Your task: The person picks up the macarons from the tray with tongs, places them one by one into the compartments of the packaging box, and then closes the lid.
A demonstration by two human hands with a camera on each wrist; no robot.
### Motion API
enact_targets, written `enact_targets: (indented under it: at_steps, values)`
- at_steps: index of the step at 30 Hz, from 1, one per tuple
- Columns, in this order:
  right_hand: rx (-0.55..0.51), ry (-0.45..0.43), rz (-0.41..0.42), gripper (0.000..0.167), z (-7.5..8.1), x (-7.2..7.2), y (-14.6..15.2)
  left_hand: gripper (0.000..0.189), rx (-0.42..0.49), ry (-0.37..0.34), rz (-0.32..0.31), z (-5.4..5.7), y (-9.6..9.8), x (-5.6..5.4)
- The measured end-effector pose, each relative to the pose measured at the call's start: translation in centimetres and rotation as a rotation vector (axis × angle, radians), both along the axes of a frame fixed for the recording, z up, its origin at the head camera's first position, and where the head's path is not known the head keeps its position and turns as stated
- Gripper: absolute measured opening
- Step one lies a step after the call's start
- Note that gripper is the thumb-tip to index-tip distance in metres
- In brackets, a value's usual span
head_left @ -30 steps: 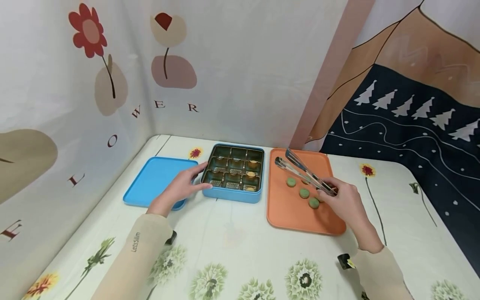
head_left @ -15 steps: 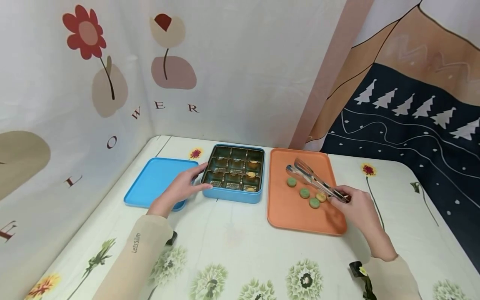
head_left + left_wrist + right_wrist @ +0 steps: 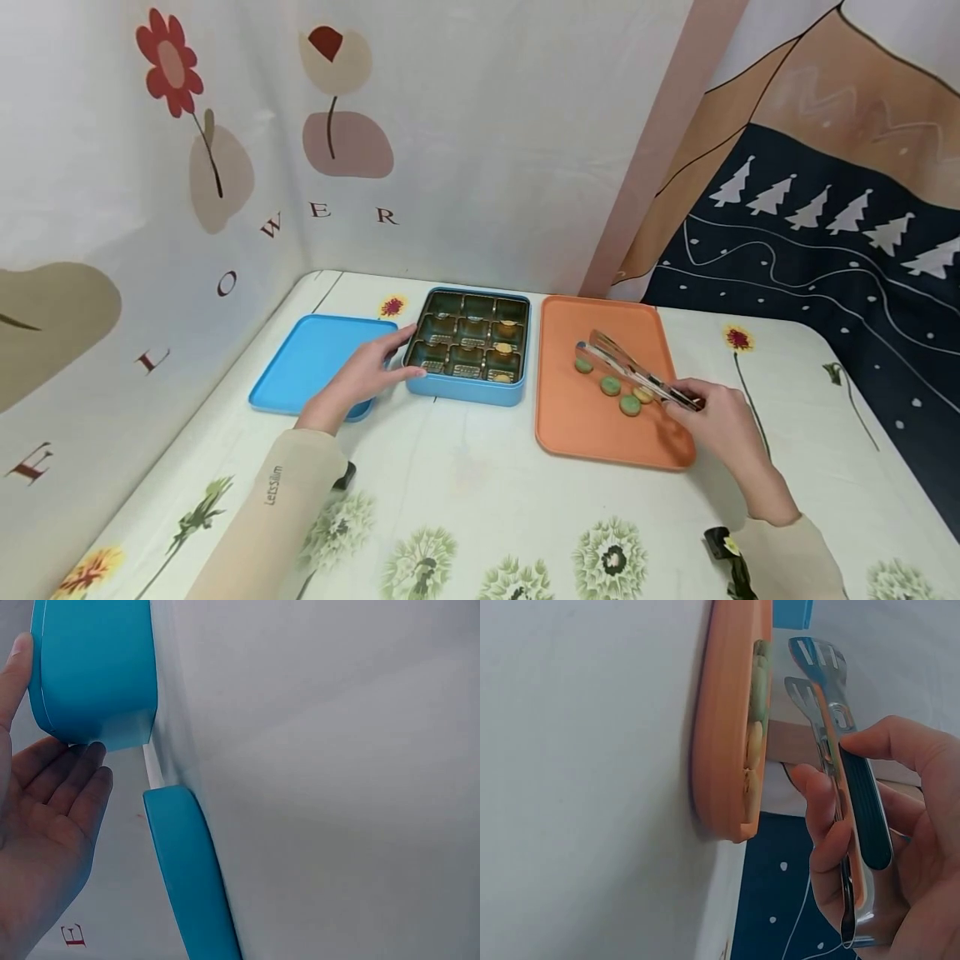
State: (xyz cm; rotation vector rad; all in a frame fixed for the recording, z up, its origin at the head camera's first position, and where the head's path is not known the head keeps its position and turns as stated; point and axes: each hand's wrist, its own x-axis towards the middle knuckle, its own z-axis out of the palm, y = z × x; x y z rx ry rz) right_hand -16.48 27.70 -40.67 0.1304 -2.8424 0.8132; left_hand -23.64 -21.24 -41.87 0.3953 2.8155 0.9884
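My left hand [image 3: 362, 373] rests against the near left corner of a blue box [image 3: 463, 392]. Its thumb lies along the front wall, and the loosely extended fingers touch the left side. Inside the box is a dark insert divided into compartments, with yellowish pieces showing in the right column. My right hand [image 3: 716, 417] grips metal tongs [image 3: 866, 802] with dark handle pads, thumb on one arm and fingers on the other. The tongs' tips hover apart above an orange tray [image 3: 573, 429]. Several green macaron-like cookies [image 3: 630, 405] and a yellow one [image 3: 642, 394], partly hidden by the tongs, lie there.
A blue lid [image 3: 300, 362] lies left of the box, partly behind my left hand. The flowered tablecloth [image 3: 465, 483] spans the front. A printed curtain [image 3: 487, 150] hangs directly behind the box and tray.
My right hand has moved right and slightly toward me with the tongs, whose tips shifted right over the tray. A yellow cookie shows more plainly. My left hand and the box have stayed put.
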Motion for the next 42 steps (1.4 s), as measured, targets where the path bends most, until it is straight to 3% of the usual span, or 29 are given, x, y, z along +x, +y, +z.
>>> enact_targets:
  at_steps: [16,42]
  values:
    - [0.075,-0.070,-0.007,0.032,0.02,-0.10,-0.19,0.089,0.014,-0.001,-0.004,-0.13,0.01,-0.13]
    - [0.051,-0.016,-0.009,0.027,-0.21,0.25,-0.65,0.089,0.009,-0.013,-0.001,0.17,0.09,0.02]
